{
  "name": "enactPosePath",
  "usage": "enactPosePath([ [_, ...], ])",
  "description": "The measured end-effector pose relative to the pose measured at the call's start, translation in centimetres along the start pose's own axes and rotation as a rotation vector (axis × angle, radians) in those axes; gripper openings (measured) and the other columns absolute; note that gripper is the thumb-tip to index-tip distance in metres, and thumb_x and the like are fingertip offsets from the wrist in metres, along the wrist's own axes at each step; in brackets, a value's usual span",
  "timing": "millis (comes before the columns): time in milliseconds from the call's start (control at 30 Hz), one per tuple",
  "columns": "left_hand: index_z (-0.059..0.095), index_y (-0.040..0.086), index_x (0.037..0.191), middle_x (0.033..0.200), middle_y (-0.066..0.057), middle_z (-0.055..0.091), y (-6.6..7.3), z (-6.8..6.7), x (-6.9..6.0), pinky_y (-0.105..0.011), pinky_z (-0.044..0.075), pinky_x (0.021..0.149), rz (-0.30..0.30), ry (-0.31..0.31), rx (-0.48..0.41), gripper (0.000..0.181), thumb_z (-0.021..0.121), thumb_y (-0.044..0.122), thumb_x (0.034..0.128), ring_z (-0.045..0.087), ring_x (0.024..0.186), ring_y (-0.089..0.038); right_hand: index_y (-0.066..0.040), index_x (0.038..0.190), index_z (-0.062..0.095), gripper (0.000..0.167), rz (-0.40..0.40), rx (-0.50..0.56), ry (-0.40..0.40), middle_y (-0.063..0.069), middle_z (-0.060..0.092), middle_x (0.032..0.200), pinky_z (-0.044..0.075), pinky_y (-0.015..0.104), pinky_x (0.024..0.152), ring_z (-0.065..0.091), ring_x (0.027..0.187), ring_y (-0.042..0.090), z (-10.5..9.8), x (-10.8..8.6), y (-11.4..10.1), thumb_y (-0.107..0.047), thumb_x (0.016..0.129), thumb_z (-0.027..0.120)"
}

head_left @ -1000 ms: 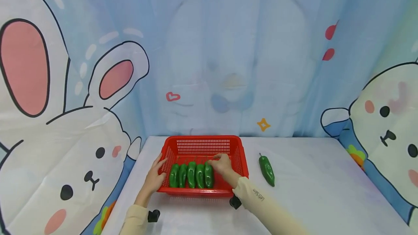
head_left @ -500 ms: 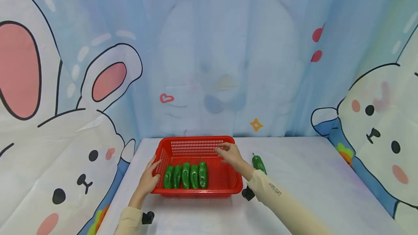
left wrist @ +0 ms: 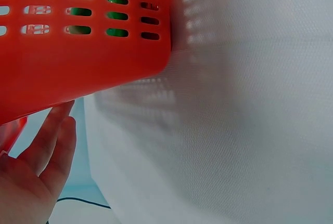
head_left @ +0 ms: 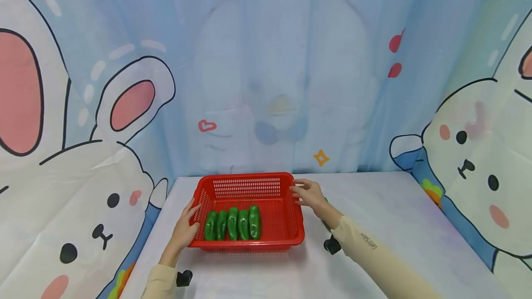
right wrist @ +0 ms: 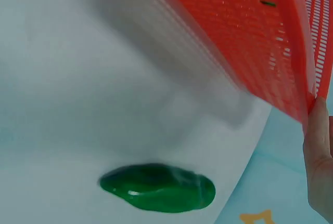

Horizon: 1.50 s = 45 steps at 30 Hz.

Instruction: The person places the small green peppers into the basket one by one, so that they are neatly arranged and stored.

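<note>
A red perforated plastic basket (head_left: 245, 244) stands on the white table. Several green peppers (head_left: 232, 224) lie side by side in its left part, stems pointing to the back. My left hand (head_left: 184, 230) touches the basket's left side with nearly straight fingers; in the left wrist view, its fingers (left wrist: 61, 148) lie along the outer wall. My right hand (head_left: 311, 195) is at the right rim near the back corner, fingers loosely bent and holding nothing. Another green pepper (right wrist: 158, 188) lies on the table right of the basket, mostly hidden behind my right forearm in the head view.
The white tabletop (head_left: 382, 211) stretches right of the basket. A blue curtain (head_left: 266, 82) with cartoon rabbits hangs behind and around the table. Below each hand, a small black wrist device (head_left: 184, 278) shows near the sleeve.
My right hand has let go of the rightmost pepper in the row and moved up and right to the basket's right rim. My left hand stays at the left side. The head view has shifted slightly.
</note>
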<state>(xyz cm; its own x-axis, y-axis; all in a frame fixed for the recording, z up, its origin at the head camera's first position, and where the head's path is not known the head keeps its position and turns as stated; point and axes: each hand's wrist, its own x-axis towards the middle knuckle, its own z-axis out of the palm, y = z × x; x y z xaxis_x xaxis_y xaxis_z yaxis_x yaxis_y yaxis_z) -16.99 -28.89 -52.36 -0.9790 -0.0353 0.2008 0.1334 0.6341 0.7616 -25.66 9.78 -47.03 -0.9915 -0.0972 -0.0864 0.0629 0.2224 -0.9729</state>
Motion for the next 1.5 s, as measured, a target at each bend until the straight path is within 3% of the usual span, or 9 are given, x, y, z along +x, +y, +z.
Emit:
enactPosePath([
  [400,0.045,-0.006,0.144,0.161,-0.019,0.021,-0.5,0.1,0.0,-0.059,0.036,0.105,0.014,0.006,-0.001,0.058,0.050,-0.010,0.0861,0.022,0.145,-0.043,0.003,0.139,0.050,0.047,-0.015,-0.059,0.065,0.030,0.056,0.131,0.054,0.049,0.088,0.058,0.117,0.044,-2.8,-0.4,2.0,-0.017,0.097,0.058],
  [567,0.045,-0.005,0.144,0.161,-0.019,0.021,-0.2,0.0,0.1,-0.059,0.039,0.103,0.009,0.010,0.001,0.058,0.050,-0.009,0.0859,0.024,0.144,-0.044,0.003,0.140,0.050,0.048,-0.030,-0.142,0.099,0.030,0.056,0.132,0.051,0.051,0.093,0.056,0.118,0.042,-4.2,-0.2,3.4,-0.018,0.097,0.057],
  [833,0.045,-0.006,0.143,0.161,-0.019,0.022,-0.1,-0.1,0.1,-0.060,0.034,0.106,0.015,0.015,-0.005,0.059,0.050,-0.010,0.0849,0.022,0.145,-0.043,0.007,0.136,0.051,0.051,0.038,-0.267,0.205,0.034,0.051,0.132,0.048,0.052,0.094,0.055,0.115,0.045,-5.8,0.1,6.0,-0.019,0.093,0.060],
  [1167,0.046,-0.005,0.143,0.161,-0.018,0.022,-0.6,0.1,0.1,-0.060,0.035,0.105,0.017,0.015,-0.002,0.058,0.051,-0.010,0.0855,0.023,0.144,-0.043,0.008,0.137,0.050,0.052,0.054,-0.318,0.203,0.035,0.051,0.129,0.050,0.051,0.091,0.056,0.111,0.045,-5.6,0.4,7.5,-0.017,0.092,0.061],
  [1500,0.046,-0.005,0.143,0.161,-0.018,0.022,-0.7,0.1,0.3,-0.060,0.035,0.106,0.011,0.017,-0.008,0.059,0.051,-0.009,0.0852,0.024,0.145,-0.042,0.009,0.135,0.050,0.055,0.077,-0.313,0.239,0.037,0.046,0.132,0.045,0.055,0.096,0.049,0.117,0.047,-5.0,0.5,8.3,-0.014,0.087,0.065],
])
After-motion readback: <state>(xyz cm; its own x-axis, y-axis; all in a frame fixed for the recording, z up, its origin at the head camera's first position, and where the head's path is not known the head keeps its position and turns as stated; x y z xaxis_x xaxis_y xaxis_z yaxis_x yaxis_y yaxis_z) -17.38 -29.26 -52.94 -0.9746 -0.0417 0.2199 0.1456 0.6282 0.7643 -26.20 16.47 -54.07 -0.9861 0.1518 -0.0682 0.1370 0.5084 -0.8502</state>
